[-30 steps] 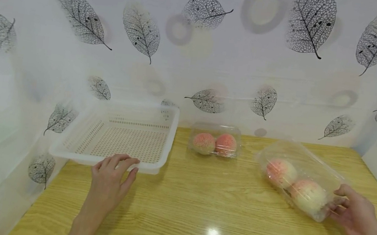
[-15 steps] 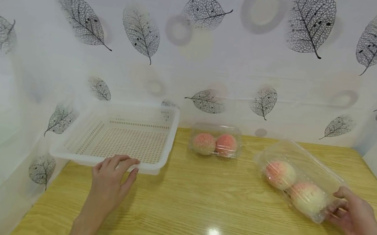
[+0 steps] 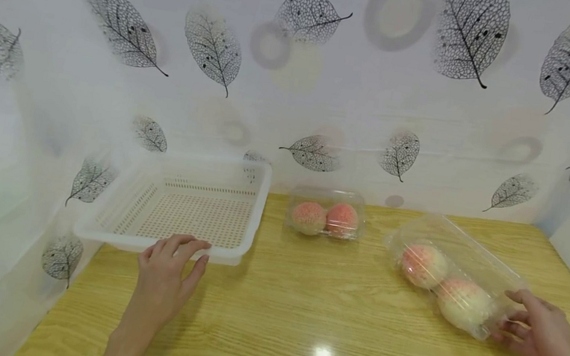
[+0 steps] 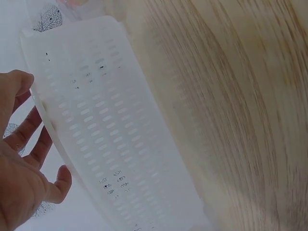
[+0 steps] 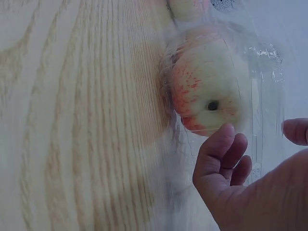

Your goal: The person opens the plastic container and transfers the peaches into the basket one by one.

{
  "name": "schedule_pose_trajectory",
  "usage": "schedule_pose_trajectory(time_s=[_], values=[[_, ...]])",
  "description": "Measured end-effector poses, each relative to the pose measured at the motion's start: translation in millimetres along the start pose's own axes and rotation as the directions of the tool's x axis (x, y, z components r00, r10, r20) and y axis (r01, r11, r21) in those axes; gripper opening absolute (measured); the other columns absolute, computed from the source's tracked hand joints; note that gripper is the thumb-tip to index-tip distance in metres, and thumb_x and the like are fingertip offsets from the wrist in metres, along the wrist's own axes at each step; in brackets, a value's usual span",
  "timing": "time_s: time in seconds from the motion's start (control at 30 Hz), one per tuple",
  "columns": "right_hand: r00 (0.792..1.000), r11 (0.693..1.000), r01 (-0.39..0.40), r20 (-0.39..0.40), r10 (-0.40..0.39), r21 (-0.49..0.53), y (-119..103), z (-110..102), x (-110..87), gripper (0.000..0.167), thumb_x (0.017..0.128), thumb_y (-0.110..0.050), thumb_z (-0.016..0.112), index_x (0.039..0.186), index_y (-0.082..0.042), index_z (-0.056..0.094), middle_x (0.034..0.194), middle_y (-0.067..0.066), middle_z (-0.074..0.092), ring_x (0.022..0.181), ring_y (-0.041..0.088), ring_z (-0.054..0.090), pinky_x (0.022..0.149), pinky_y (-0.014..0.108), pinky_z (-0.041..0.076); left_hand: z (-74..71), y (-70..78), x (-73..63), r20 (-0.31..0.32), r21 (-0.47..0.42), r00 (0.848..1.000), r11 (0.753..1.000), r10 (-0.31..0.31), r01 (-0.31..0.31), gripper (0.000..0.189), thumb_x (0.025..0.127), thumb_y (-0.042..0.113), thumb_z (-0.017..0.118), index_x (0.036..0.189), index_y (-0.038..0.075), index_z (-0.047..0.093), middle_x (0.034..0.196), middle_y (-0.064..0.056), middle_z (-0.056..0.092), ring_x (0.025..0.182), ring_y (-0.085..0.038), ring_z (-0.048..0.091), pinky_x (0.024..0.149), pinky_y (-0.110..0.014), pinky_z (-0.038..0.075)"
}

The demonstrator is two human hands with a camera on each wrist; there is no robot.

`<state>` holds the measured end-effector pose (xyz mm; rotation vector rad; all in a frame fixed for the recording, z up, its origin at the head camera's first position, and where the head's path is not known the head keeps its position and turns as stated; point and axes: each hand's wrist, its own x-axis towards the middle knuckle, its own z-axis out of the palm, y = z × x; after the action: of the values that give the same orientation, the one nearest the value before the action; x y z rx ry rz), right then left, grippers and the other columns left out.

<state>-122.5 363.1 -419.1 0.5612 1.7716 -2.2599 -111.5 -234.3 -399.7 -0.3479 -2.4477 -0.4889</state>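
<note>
My left hand (image 3: 166,274) rests at the near rim of a white plastic basket (image 3: 233,254), fingers loosely bent over the edge. In the left wrist view, the thumb stands off the basket's slotted wall (image 4: 103,120). On the right, a clear plastic clamshell box (image 3: 483,248) with two large peaches (image 3: 464,303) lies slantwise on the table. My right hand (image 3: 542,336) is at its near right end. Its bent fingertips (image 5: 221,137) overlap the clear end close to one peach (image 5: 211,77), with the thumb spread well apart from them.
A smaller clear box (image 3: 334,195) holding two pink peaches (image 3: 342,219) stands at the back middle of the wooden table (image 3: 263,333). White leaf-printed sheeting (image 3: 339,100) encloses the back and sides.
The box with the large peaches has settled slightly nearer me, and my right hand has shifted slightly down and right at its end. My left hand and the basket stay put.
</note>
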Motion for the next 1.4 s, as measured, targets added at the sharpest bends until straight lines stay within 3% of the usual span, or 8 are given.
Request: schedule_pose_trajectory(time_s=[0.07,0.17,0.33,0.47,0.63,0.87,1.17,1.4], values=[[0.998,0.998,0.054,-0.039,-0.055,-0.026,-1,1,-1.8,0.005,0.107,-0.029,0.051,0.112,-0.029,0.049,0.077,-0.004,0.056,0.066,0.016,0.065,0.061,0.035,0.062,-0.2,0.4,0.4,-0.006,-0.002,1.000,1.000,0.002,-0.002,0.022,0.088,0.011,0.080,0.109,0.016,0.074,0.110,-0.010,0.069,0.099,-0.038,0.063,0.089,-0.065,0.040],[0.973,0.976,0.160,-0.142,-0.180,-0.147,-3,2,-1.4,0.032,0.104,-0.029,0.058,0.120,-0.034,0.030,0.083,-0.011,0.054,0.066,0.011,0.063,0.058,0.030,0.062,-0.5,1.2,0.8,-0.015,-0.003,1.000,1.000,0.007,-0.007,0.023,0.087,0.011,0.080,0.108,0.016,0.074,0.109,-0.010,0.069,0.098,-0.037,0.063,0.089,-0.065,0.041],[0.900,0.850,0.200,-0.251,-0.356,-0.486,-3,3,5.7,0.064,0.103,-0.036,0.060,0.150,-0.032,0.017,0.109,-0.016,0.042,0.079,-0.006,0.051,0.061,0.019,0.059,-0.5,2.5,1.4,-0.029,-0.010,1.000,1.000,0.009,-0.010,0.023,0.086,0.009,0.081,0.108,0.015,0.074,0.109,-0.010,0.069,0.098,-0.037,0.064,0.088,-0.066,0.041],[0.882,0.781,0.217,-0.225,-0.414,-0.586,2,0,11.8,0.080,0.104,-0.038,0.056,0.164,-0.017,0.007,0.130,-0.019,0.041,0.087,-0.015,0.042,0.066,0.012,0.055,0.0,2.7,1.6,-0.031,-0.015,0.999,1.000,0.010,-0.010,0.024,0.086,0.009,0.081,0.108,0.014,0.074,0.109,-0.010,0.069,0.098,-0.037,0.064,0.088,-0.066,0.041],[0.877,0.756,0.256,-0.184,-0.444,-0.602,6,-1,13.7,0.072,0.105,-0.035,0.055,0.164,-0.022,0.017,0.162,-0.009,0.034,0.102,-0.019,0.040,0.070,0.006,0.050,0.7,2.5,1.1,-0.030,-0.020,1.000,1.000,0.009,-0.009,0.023,0.087,0.009,0.081,0.109,0.014,0.074,0.110,-0.011,0.069,0.099,-0.038,0.063,0.089,-0.067,0.040],[0.858,0.720,0.279,-0.172,-0.484,-0.636,6,4,8.3,0.036,0.103,-0.036,0.060,0.132,-0.049,0.043,0.131,-0.033,0.042,0.099,-0.023,0.040,0.069,0.001,0.045,0.6,2.6,0.9,-0.029,-0.029,1.000,1.000,-0.001,0.000,0.022,0.088,0.009,0.080,0.108,0.014,0.074,0.109,-0.011,0.069,0.100,-0.038,0.063,0.089,-0.066,0.040],[0.873,0.649,0.140,-0.216,-0.438,-0.748,5,6,6.1,0.061,0.102,-0.049,0.055,0.157,-0.026,0.040,0.142,-0.032,0.043,0.151,0.012,0.034,0.067,0.004,0.038,0.7,2.2,0.1,-0.024,-0.040,1.000,0.999,-0.011,0.010,0.021,0.088,0.010,0.079,0.108,0.015,0.073,0.111,-0.011,0.069,0.101,-0.039,0.063,0.091,-0.067,0.038],[0.889,0.550,0.083,-0.188,-0.418,-0.831,-3,11,-1.2,0.072,0.104,-0.049,0.049,0.157,-0.002,0.034,0.156,0.037,0.036,0.139,0.058,0.034,0.090,0.060,0.043,0.6,2.3,0.2,-0.027,-0.041,1.000,0.999,-0.008,0.007,0.022,0.088,0.009,0.079,0.108,0.014,0.074,0.110,-0.012,0.069,0.101,-0.038,0.062,0.090,-0.066,0.038]])
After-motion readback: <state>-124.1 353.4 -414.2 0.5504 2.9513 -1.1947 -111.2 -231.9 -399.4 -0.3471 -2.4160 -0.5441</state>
